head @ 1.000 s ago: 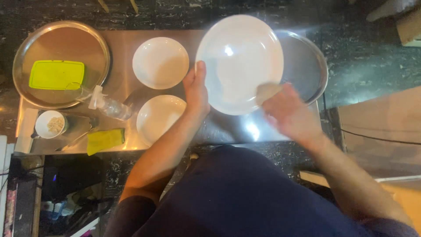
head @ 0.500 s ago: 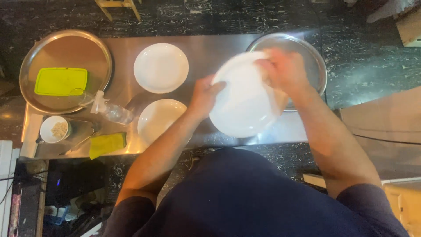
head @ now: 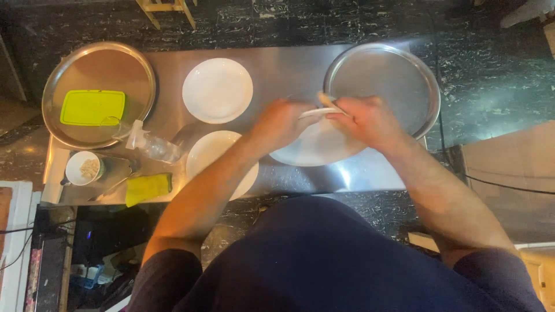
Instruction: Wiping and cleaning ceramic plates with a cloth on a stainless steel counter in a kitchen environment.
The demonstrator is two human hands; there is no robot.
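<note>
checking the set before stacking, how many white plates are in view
3. One round white ceramic plate lies at the back of the steel table, one lies nearer, partly under the left forearm, and one is held between both hands. None seem hidden.

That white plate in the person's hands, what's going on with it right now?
A person stands over a steel table and grips a white plate with both hands, the left hand on its near-left edge and the right hand on top, pressing something pale, maybe a cloth, against it. The plate is low over the table, beside a round metal tray. Two more white plates lie to the left.
</note>
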